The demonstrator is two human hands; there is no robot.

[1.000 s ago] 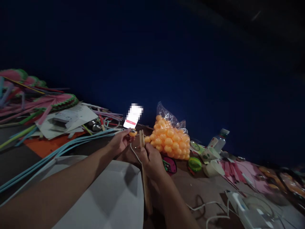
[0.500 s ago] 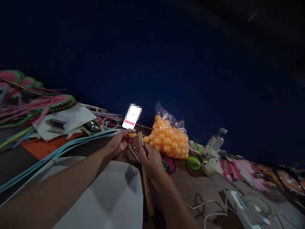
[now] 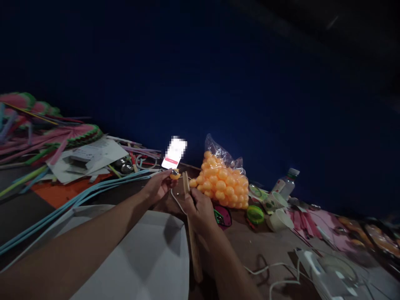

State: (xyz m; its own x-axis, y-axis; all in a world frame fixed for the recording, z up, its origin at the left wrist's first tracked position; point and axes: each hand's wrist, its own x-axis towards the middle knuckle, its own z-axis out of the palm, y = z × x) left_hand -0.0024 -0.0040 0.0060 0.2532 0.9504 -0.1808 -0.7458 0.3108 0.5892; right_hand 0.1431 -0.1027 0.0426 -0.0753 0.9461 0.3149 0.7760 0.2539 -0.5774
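Note:
Pinched in the fingertips of my left hand (image 3: pixel 158 186) is a small orange ball (image 3: pixel 175 174) with a shiny silver round part on it. My right hand (image 3: pixel 200 208) is wrapped around a flat wooden stick (image 3: pixel 194 254), whose top end pokes out above the fingers, close to the ball but apart from it. Just beyond my right hand stands a clear plastic bag (image 3: pixel 222 183) full of orange balls. A lit phone (image 3: pixel 173 154) leans upright behind my left hand. Under my forearms lies a large white sheet (image 3: pixel 140 254).
Light-blue tubes (image 3: pixel 81 199) run along the left, near papers (image 3: pixel 93 156) and pink-green paper fans (image 3: pixel 73 135). On the right are a green round container (image 3: pixel 255 215), paper cups (image 3: pixel 279 220), a bottle (image 3: pixel 288 183), pink paper (image 3: pixel 325 225), a white cable (image 3: pixel 275 263) and a white device (image 3: pixel 315 266).
Both hands keep their grips, on the ball and on the stick. The whole view has shifted very slightly; nothing was taken up or let go.

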